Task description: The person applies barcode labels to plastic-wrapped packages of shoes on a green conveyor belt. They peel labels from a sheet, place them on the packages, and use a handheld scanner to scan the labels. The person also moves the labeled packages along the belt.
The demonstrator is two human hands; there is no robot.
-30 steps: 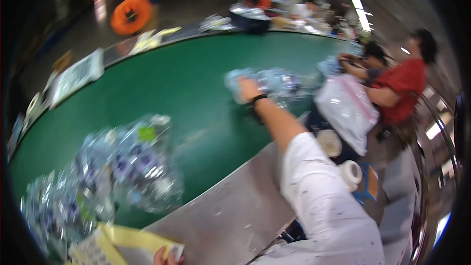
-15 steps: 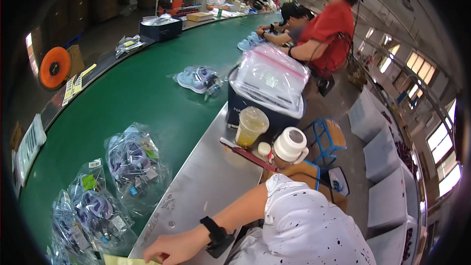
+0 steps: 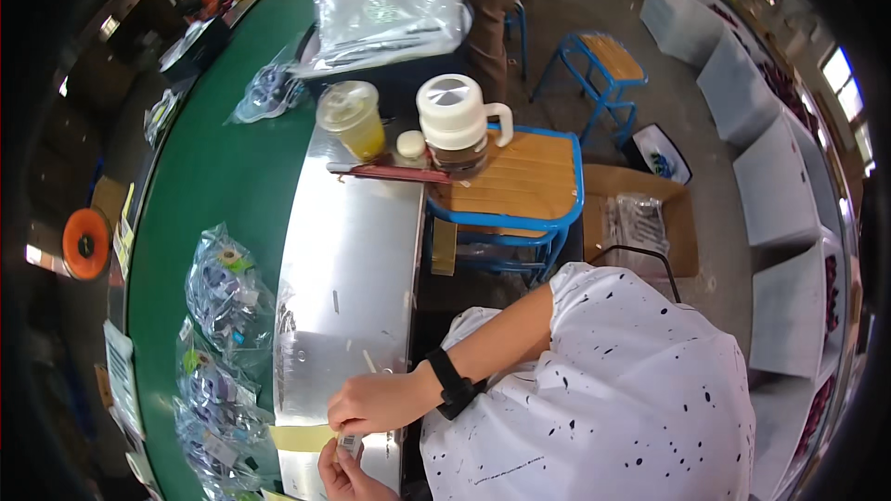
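Note:
My right hand (image 3: 379,403), with a black watch on its wrist, is closed over the metal ledge, its fingertips at the upper end of a small white barcode label (image 3: 350,443). From the lower edge my left hand (image 3: 351,478) reaches up, thumb and fingers pinching the same label. Beside the hands, a pale yellow strip (image 3: 302,438) lies across the ledge. To their left on the green surface are clear bags holding light blue and purple shoes, including one upper bag (image 3: 227,283) and one lower bag (image 3: 218,390) with paper tags inside.
A lidded plastic cup (image 3: 351,121), a white-lidded mug (image 3: 455,121) and a dark red flat object (image 3: 390,172) stand beyond the metal ledge (image 3: 348,269). Behind them sits a bin topped with clear bags (image 3: 390,9). Right are stools (image 3: 520,172), a cardboard box (image 3: 682,232) and white bins (image 3: 784,176).
My view has swung toward the right and down. My left hand has come into the picture, and the barcode label now shows between both hands. The right hand sits closer to the middle.

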